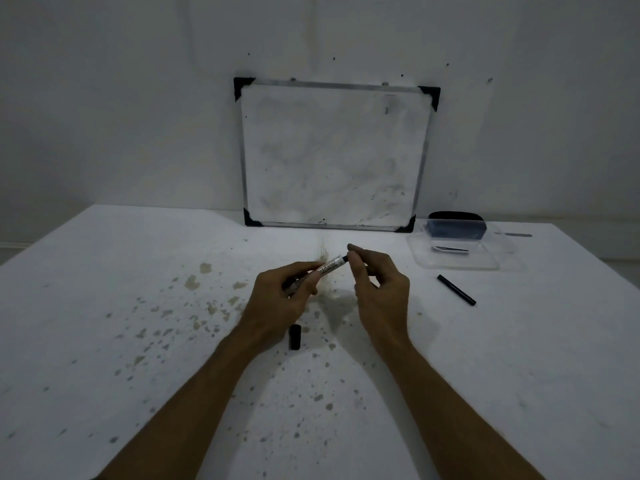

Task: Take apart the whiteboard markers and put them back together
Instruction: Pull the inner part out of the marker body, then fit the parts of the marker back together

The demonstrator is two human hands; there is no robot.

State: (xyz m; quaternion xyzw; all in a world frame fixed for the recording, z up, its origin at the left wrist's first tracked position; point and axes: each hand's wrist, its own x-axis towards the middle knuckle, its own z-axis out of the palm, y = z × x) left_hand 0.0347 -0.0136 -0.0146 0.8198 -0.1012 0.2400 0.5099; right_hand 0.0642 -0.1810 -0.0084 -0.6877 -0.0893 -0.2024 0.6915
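Observation:
My left hand [284, 299] grips a white whiteboard marker barrel [329, 266] with dark print, tilted up to the right above the table. My right hand [377, 289] pinches the marker's black end [344, 259] between thumb and fingertips. A short black cap [294, 337] lies on the table just below my left wrist. A thin black stick, like an ink core [456, 289], lies on the table to the right of my right hand.
A smudged whiteboard [332, 157] leans against the wall at the table's back. A clear plastic tray [457, 252] at the back right holds a dark eraser [455, 225] and a small dark piece. The white table [104, 306] is stained with spots.

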